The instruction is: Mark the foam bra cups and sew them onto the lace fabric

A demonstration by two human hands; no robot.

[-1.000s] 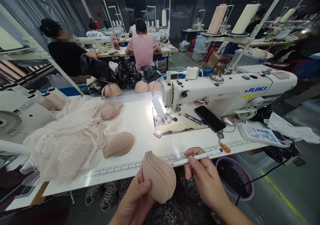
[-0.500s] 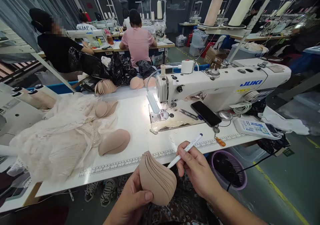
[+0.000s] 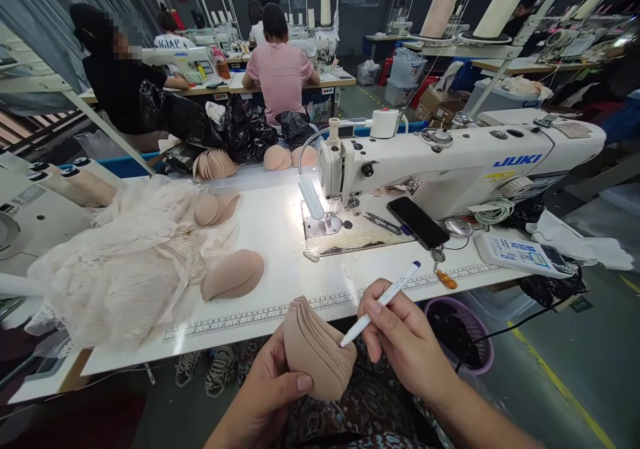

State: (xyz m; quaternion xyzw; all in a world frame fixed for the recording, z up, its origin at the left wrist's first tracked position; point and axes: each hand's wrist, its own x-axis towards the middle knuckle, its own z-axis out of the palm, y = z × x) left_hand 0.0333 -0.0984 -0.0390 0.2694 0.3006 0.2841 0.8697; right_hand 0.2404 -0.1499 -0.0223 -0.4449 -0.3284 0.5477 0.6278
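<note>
My left hand [image 3: 275, 382] is closed around a fanned stack of beige bra cups [image 3: 317, 356], its thumb pressed on the front cup. The stack is held over my lap, just off the table's front edge. In my right hand [image 3: 400, 336] is a white marker pen [image 3: 383, 302], gripped between thumb and fingers. Its tip touches the edge of one of the cups near the right side of the stack; the dark end points up and right. On the table to the left lie two more overlapping beige cups [image 3: 234, 274], with another small stack of cups [image 3: 216, 208] behind them.
A white sewing machine [image 3: 450, 162] stands at the right, its lamp lit. Before it lie thread snips [image 3: 383, 222], a phone [image 3: 419, 222] and an orange key charm [image 3: 447, 279]. Cream lace fabric [image 3: 115, 262] is heaped at the left. Two co-workers [image 3: 280, 69] sit ahead.
The marker's tip has come down onto the edge of a cup in the stack. The view has shifted slightly; my left hand still holds the cups.
</note>
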